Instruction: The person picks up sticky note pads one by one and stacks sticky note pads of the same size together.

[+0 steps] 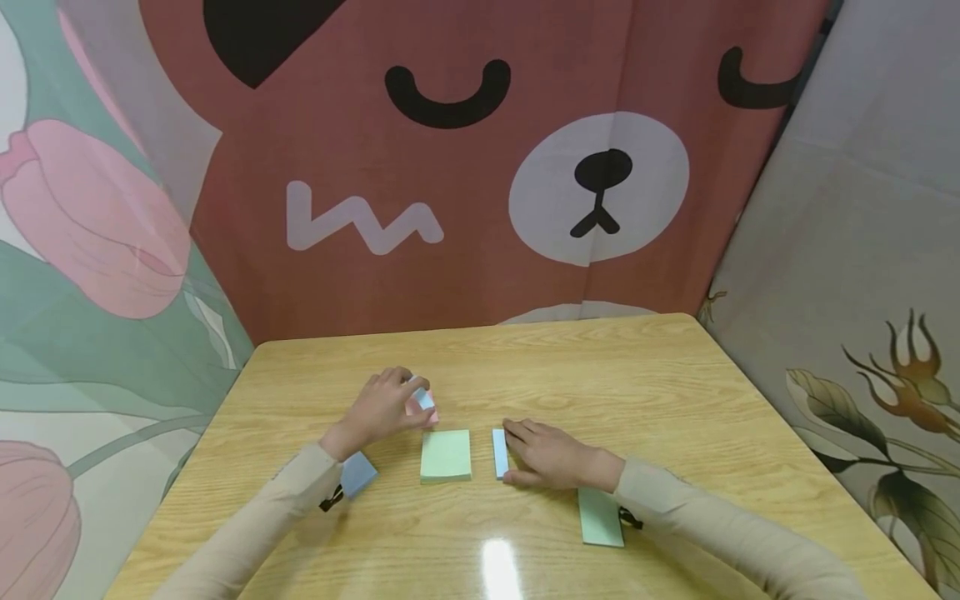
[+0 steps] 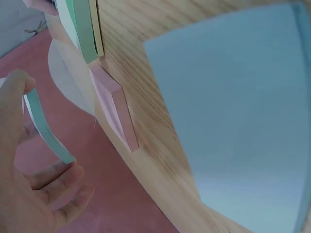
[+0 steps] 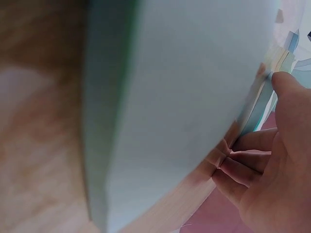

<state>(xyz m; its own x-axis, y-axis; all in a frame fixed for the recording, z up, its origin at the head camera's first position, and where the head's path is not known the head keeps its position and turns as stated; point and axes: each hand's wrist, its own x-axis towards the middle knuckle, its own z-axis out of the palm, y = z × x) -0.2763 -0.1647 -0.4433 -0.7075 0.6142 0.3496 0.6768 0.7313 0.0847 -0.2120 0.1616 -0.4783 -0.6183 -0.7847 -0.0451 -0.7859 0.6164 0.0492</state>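
Note:
My left hand point(image 1: 382, 407) pinches a light-blue sticky note pad point(image 2: 46, 128) between thumb and fingers, lifted off the table. Just beneath it a pink sticky note pad point(image 2: 116, 107) lies on the wood. My right hand point(image 1: 551, 454) grips a second light-blue pad point(image 1: 500, 454) by its ends, thumb at the near side and fingers at the far side; this pad is at the table top. Between the two hands lies a pale green pad point(image 1: 446, 455), with a yellowish layer point(image 2: 96, 29) under it in the left wrist view.
A blue pad point(image 1: 358, 475) lies below my left wrist and a green pad point(image 1: 600, 518) below my right forearm. The wooden table point(image 1: 480, 367) ends at a reddish bear-print curtain point(image 1: 480, 292) at the back. Floral fabric hangs on both sides.

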